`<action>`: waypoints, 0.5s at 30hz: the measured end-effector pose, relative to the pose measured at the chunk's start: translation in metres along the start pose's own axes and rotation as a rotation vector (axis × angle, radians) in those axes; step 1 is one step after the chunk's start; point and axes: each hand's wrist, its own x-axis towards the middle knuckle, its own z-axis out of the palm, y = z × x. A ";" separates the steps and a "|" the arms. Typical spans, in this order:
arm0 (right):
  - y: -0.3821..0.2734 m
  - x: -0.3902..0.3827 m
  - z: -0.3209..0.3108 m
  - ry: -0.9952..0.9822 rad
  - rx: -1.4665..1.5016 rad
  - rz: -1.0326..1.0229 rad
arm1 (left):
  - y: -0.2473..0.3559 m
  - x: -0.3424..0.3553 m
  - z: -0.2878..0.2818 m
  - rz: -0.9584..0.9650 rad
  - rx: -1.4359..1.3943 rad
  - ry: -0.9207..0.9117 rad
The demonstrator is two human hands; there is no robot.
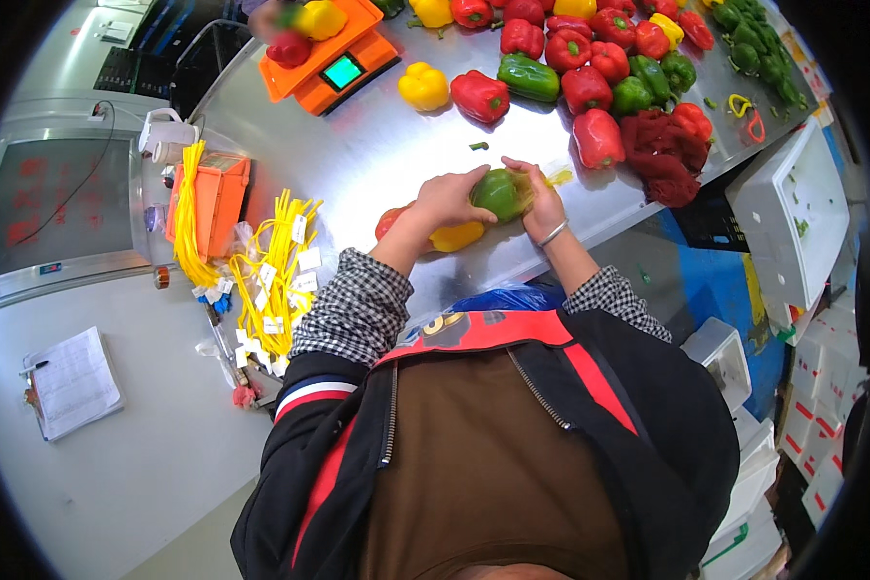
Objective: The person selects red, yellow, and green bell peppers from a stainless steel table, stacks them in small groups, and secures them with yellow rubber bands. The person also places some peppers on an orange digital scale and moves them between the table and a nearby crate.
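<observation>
On the metal table in front of me, a green bell pepper (496, 196) is between my two hands. My left hand (448, 200) grips its left side, with the thumb along the front. Thin yellow netting (526, 189) covers the pepper's right end, and my right hand (544, 205) closes on it there, a bracelet on that wrist. Just under my left hand lies a yellow bell pepper (457, 237). A red bell pepper (389, 221) shows partly behind my left wrist. Whether the netting reaches over these two, I cannot tell.
Loose red, yellow and green peppers (587, 90) crowd the table's far side. An orange scale (358, 82) bears peppers; another person's blurred hand is beside it. Tagged yellow net sleeves (278, 253) lie at left. Dark red cloth (660, 159), scissors (747, 114) and a white crate (804, 217) are right.
</observation>
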 end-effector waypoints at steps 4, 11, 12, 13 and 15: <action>-0.015 0.005 0.028 -0.066 0.065 -0.022 | -0.014 -0.030 0.003 0.118 -0.194 0.198; -0.035 -0.003 0.159 -0.459 -0.199 -0.093 | -0.033 -0.109 0.011 -0.054 -0.208 0.662; -0.035 -0.004 0.174 -0.555 -0.250 -0.106 | -0.033 -0.117 0.021 -0.066 -0.241 0.804; -0.036 -0.009 0.193 -0.644 -0.300 -0.084 | -0.035 -0.127 0.032 -0.090 -0.409 0.839; -0.042 -0.008 0.222 -0.928 -0.363 -0.024 | -0.039 -0.145 0.044 -0.119 -0.754 0.910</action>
